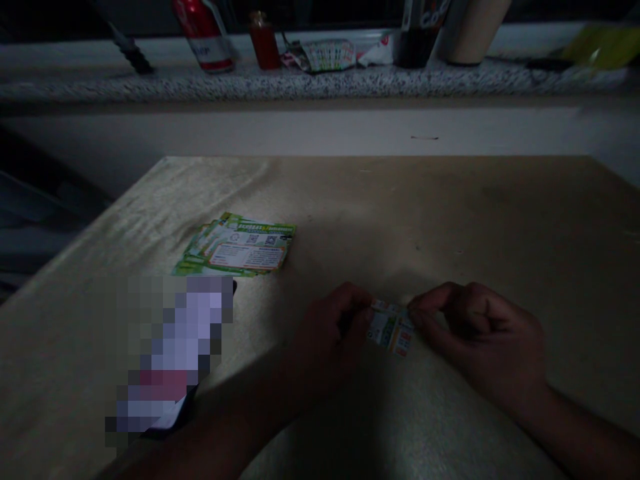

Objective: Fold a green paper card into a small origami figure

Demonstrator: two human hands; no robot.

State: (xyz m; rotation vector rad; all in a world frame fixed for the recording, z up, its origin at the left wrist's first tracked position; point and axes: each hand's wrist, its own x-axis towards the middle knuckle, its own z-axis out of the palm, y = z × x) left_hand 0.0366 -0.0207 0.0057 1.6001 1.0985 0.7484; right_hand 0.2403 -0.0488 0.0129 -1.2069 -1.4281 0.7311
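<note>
Both hands share one pinch grip: the left hand (337, 330) closes thumb and fingers on the left edge of a small printed card (389, 328), while the right hand (480, 330) nips its upper right corner between thumb and fingertip; holding it by the margins probably keeps most of the print uncovered and lets the two sides steady each other; the card sits between the hands, low over the near part of the table (450, 220), tilted, though whether it touches the surface I cannot tell; a loose, slightly fanned pile of green printed sheets (250, 248) lies beyond the left hand, off to the left, perhaps so that the middle stays free for handwork; nearer, a pixelated phone-like device (183, 340) lies slantwise beside the left forearm, seemingly within easy glance; the red can (207, 40), red-filled bottle (265, 43) and crumpled wrapper (330, 55) stand or lie on the speckled sill (150, 87), apparently out of the way.
</note>
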